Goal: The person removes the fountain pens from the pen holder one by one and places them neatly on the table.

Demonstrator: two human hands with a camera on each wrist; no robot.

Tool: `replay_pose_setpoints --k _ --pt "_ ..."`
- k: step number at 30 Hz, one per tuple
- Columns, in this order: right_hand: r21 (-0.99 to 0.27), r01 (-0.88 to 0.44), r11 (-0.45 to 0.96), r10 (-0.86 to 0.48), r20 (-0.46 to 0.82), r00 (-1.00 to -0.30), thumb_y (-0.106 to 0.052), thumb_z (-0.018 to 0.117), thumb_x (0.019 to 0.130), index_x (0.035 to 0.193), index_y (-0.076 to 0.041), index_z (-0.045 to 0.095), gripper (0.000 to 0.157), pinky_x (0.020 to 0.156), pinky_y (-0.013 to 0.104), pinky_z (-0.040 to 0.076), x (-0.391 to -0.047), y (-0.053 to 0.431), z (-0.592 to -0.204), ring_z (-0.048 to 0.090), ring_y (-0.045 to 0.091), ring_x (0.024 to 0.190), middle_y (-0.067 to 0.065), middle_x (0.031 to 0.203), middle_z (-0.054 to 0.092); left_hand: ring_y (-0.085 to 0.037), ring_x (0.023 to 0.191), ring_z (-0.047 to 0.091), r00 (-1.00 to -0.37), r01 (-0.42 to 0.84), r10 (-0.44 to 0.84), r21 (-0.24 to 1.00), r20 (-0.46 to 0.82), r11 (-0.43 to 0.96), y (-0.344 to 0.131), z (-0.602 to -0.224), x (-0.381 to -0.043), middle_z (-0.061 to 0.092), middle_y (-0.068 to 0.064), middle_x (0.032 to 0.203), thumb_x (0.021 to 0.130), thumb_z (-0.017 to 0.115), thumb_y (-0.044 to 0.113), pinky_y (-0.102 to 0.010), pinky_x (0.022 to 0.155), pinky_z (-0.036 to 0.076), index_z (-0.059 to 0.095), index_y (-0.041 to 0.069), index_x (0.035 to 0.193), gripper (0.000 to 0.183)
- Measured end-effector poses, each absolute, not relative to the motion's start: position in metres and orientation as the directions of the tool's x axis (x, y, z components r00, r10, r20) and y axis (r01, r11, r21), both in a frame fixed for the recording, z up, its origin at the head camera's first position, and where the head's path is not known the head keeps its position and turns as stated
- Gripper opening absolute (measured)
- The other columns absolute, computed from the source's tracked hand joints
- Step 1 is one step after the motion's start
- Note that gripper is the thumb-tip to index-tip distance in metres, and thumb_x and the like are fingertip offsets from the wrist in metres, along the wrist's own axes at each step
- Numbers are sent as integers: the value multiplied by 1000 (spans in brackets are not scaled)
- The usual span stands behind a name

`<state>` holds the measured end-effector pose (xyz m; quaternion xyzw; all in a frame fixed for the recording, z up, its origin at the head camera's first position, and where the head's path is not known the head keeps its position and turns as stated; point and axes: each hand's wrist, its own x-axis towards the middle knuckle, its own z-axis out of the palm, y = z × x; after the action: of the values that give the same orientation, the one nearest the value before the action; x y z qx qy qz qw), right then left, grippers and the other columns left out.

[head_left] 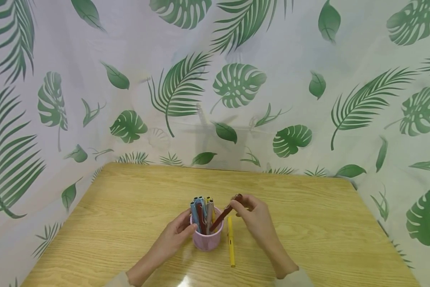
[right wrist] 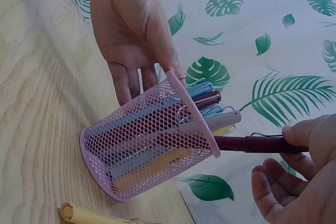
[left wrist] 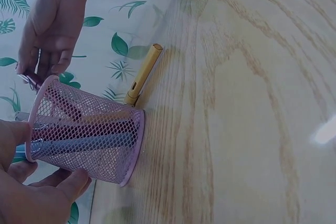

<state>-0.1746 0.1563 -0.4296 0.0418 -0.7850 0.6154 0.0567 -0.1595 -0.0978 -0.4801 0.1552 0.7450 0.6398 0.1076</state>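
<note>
A pink mesh pen cup (head_left: 206,242) stands upright on the table, held at its left side by my left hand (head_left: 173,235), with the thumb at the rim. My right hand (head_left: 256,219) pinches a dark red pen (right wrist: 262,144) near its capped upper end. That pen leans over the cup's right rim, its lower part inside the mesh. Several other pens stand in the cup: blue pens (right wrist: 202,87), another dark red pen (right wrist: 210,98), a grey pen (right wrist: 229,118) and some yellow. Just right of the cup, a yellow pen (head_left: 231,247) lies on the wood.
The wood-grain table (head_left: 128,199) runs back to a white curtain (head_left: 186,143) printed with green leaves, which also hangs along both sides. A bright glare spot (head_left: 184,281) shows near the table's front.
</note>
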Motion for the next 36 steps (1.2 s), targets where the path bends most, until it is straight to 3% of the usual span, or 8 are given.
replay_pose_setpoints --k 9,27,36 --pt "-966 -142 218 -12 143 -990 -21 73 99 106 0 73 22 86 40 59 -173 169 -428 67 18 92 11 105 73 -40 136 51 -927 91 373 988 37 128 -98 -478 -158 53 -27 147 109 56 23 -48 113 45 32 1 160 61" --pt "-986 -95 137 35 101 -994 -23 68 103 112 6 69 30 86 30 59 -175 192 -418 67 23 100 13 108 72 -38 133 54 -929 102 366 986 48 129 -98 -478 -159 56 -25 143 108 57 20 -47 111 46 36 3 159 58" --pt "-988 -104 117 66 113 -991 -24 68 102 113 8 68 34 85 29 59 -174 204 -412 69 20 97 7 103 73 -38 132 54 -927 96 372 988 44 125 -99 -478 -159 56 -24 142 108 58 20 -48 111 46 35 3 159 59"
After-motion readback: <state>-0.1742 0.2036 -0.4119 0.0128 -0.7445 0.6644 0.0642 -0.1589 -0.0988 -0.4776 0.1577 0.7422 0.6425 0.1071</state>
